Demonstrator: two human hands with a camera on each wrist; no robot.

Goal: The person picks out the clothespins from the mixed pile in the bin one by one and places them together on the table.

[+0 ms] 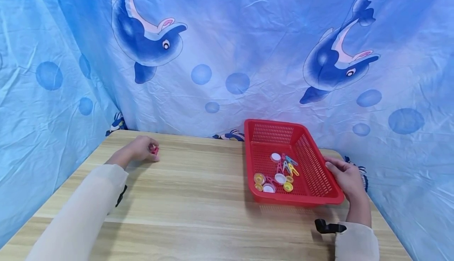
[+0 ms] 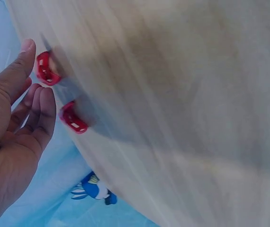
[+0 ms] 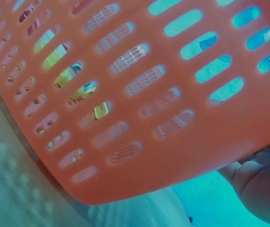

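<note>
At the table's far left, my left hand (image 1: 143,149) is beside a small red clip (image 1: 154,150). The left wrist view shows two red clips on the wood, one right at the parted thumb and fingertips (image 2: 34,87), the other (image 2: 73,118) just beyond the fingers. My right hand (image 1: 345,176) grips the right rim of a red plastic basket (image 1: 319,174), thumb over the edge. Inside the basket lie pink, blue and yellow clothespins (image 1: 291,169) with white caps (image 1: 280,179) and yellow caps (image 1: 288,186). The right wrist view shows the basket's slotted wall (image 3: 139,113) and part of that hand.
A light wooden table (image 1: 184,198) carries everything. Blue cloth (image 1: 213,48) printed with dolphins hangs behind it and along both sides, close to the edges. Black straps (image 1: 330,227) sit at both wrists.
</note>
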